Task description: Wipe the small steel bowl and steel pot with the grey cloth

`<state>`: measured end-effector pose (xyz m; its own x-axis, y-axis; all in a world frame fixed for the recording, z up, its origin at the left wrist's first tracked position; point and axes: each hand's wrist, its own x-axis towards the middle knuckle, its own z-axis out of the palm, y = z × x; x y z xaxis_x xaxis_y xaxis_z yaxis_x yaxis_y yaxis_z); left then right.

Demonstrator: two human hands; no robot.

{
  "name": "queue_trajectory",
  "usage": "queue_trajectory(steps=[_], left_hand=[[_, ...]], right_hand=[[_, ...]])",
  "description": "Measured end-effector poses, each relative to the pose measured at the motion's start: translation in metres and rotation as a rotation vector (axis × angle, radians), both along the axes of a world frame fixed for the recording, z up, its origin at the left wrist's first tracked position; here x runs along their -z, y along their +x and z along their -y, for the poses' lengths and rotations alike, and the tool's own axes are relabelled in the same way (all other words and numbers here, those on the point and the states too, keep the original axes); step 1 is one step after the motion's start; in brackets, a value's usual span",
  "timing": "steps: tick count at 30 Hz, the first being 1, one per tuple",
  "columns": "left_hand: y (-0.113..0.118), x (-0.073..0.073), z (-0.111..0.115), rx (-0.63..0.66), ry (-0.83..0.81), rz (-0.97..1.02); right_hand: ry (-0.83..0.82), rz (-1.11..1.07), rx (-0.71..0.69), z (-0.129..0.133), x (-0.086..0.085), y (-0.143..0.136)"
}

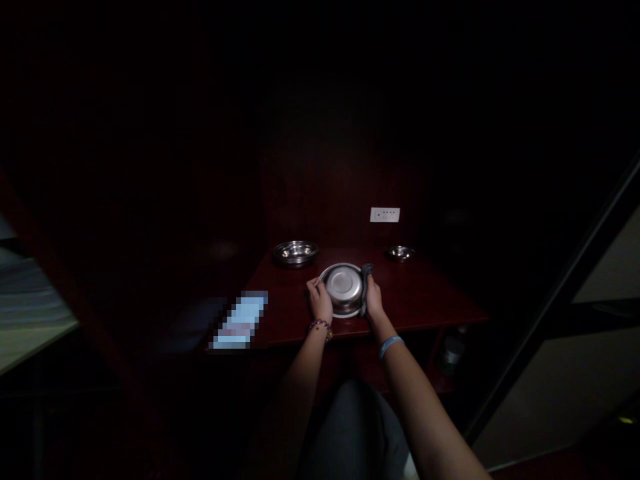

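Observation:
A shiny steel bowl (344, 283) is tipped so that its round base faces me, above the dark red shelf (285, 310). My left hand (321, 300) grips its rim on the left side, fingers curled over the edge. On the opposite side my right hand (373, 299) is closed around a dark grey cloth (366, 287), which is pressed against the rim. The inside of the bowl is turned away and hidden. Farther back on the shelf stand a wide steel bowl (295, 253) at the left and a smaller steel bowl (401, 253) at the right.
A white power socket (385, 215) is set in the back wall. Near the shelf's left front lies a pixelated bright rectangle (243, 320). Under the shelf at the right is a dim jar-like container (453, 352). Dark panels flank both sides.

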<state>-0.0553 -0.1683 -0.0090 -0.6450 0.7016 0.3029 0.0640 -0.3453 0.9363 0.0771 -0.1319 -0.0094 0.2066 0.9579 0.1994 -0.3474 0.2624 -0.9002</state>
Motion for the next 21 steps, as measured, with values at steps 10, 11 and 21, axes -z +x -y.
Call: queue_trajectory(steps=[10,11,21], left_hand=[[0.0007,-0.005,0.0051,-0.03,-0.022,-0.011],[0.0007,-0.0055,0.0053,-0.029,-0.023,-0.009],[-0.0001,-0.0021,0.0017,0.011,0.026,0.009]], right_hand=[[-0.014,0.004,0.0,-0.0002,-0.0014,-0.0009],[-0.014,0.006,0.005,-0.0003,-0.0014,-0.0009],[-0.011,0.002,0.006,-0.0013,0.0005,-0.0007]])
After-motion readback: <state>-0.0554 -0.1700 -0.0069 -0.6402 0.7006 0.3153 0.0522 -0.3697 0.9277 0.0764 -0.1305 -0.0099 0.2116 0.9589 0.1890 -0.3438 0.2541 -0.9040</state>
